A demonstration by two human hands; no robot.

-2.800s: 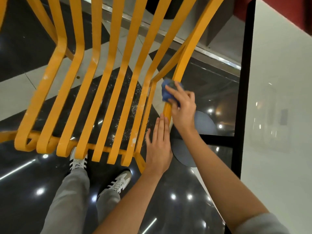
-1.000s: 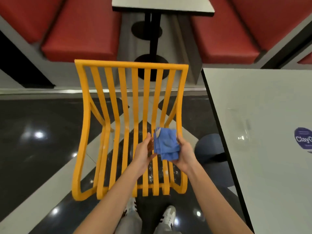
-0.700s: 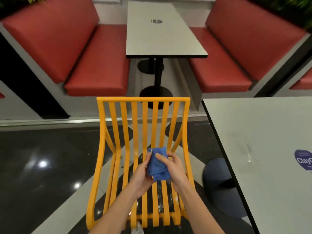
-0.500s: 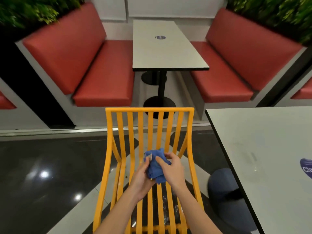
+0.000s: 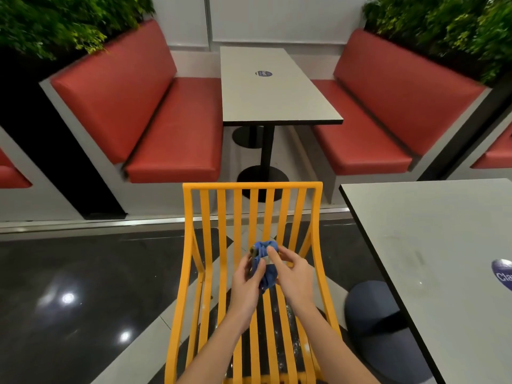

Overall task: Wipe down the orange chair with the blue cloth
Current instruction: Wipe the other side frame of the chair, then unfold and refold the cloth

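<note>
**Head view: both hands on the blue cloth above the orange chair**

Head camera, looking forward and down. Items listed near to far.

1. Two bare forearms rise from the bottom edge and meet over the chair seat.
2. Left hand (image 5: 247,281): fingers curled, pinching the left side of the blue cloth (image 5: 265,268) between thumb and fingertips.
3. Right hand (image 5: 294,275): fingers partly curled, thumb and forefinger gripping the right side of the same cloth, remaining fingers loosely bent.
4. Blue cloth: bunched into a small wad, held between both hands in the air above the seat slats; whether it touches the chair cannot be told.
5. Orange chair (image 5: 250,189): slatted metal, seat beneath the hands, back rising away from the viewer to a straight top rail. The hands and cloth cover part of the middle slats.
6. Grey table (image 5: 432,245): just right of the chair, black-edged, with a blue round sticker (image 5: 502,274) cut off at the frame's right edge. A dark blue rounded stool (image 5: 371,306) sits partly under it.
7. Floor (image 5: 83,286): glossy black with pale bands, showing light reflections.
8. Booth beyond the chair: a second grey table (image 5: 274,90) on a black pedestal, flanked by two red benches (image 5: 155,112).
9. Green foliage (image 5: 55,20) above the bench backs, both sides.
</note>
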